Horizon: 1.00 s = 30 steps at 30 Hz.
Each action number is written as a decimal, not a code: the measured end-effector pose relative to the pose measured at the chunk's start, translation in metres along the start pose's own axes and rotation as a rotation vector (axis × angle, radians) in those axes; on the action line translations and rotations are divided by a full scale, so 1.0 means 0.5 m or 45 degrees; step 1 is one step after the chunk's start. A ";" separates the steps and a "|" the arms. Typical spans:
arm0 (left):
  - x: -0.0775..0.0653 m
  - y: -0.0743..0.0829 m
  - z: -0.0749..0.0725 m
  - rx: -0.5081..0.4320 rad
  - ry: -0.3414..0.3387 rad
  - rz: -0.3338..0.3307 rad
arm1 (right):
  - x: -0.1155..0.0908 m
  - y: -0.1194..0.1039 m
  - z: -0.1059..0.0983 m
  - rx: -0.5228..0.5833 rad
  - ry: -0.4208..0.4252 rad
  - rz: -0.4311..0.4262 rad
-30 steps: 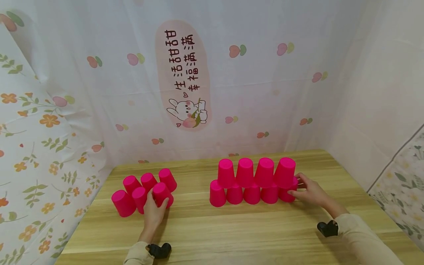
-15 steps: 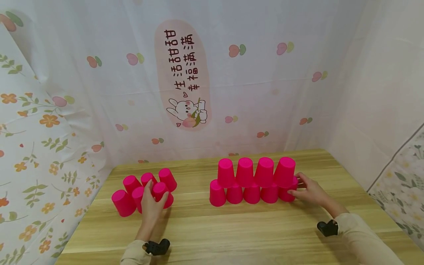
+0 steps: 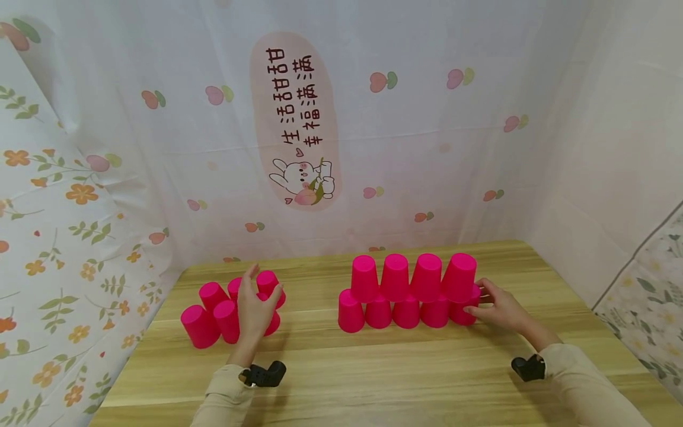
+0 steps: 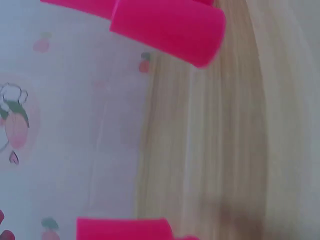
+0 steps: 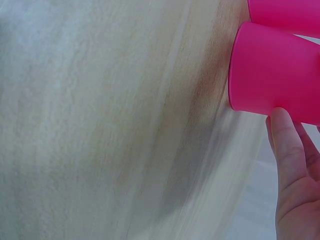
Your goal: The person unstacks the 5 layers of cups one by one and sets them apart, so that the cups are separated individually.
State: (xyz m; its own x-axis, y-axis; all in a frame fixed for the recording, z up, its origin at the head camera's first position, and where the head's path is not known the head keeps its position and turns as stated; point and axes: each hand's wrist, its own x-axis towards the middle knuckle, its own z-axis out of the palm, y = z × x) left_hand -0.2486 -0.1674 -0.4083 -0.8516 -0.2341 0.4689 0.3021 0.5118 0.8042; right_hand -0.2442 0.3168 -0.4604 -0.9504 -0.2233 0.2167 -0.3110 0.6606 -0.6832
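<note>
My left hand is over a group of upside-down pink cups, fingers spread. It partly hides the front right cup and has its thumb near the back right cup; contact there cannot be told. On the right stands a two-level row of pink cups, with an upper cup above the right-end lower cup. My right hand touches that lower cup's side with nearly straight fingers. In the right wrist view, the thumb rests against the cup.
A wooden table carries both cup groups, with a gap between them. Behind it hangs a printed curtain. Other loose cups, including a front left cup, stand close together by my left hand.
My left hand has left the front right cup and moved up and back toward the back right cup. My right hand and the stacked row have stayed put.
</note>
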 end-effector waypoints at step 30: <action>-0.009 0.177 0.165 -0.362 -0.552 0.076 | -0.001 0.004 0.001 -0.004 -0.008 0.012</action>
State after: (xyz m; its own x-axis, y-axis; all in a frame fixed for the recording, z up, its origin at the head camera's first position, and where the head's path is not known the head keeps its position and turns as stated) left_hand -0.2535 -0.0527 -0.3694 -0.9102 0.1831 0.3714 0.4089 0.2553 0.8761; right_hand -0.2445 0.3177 -0.4623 -0.9531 -0.2215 0.2060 -0.3022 0.6649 -0.6831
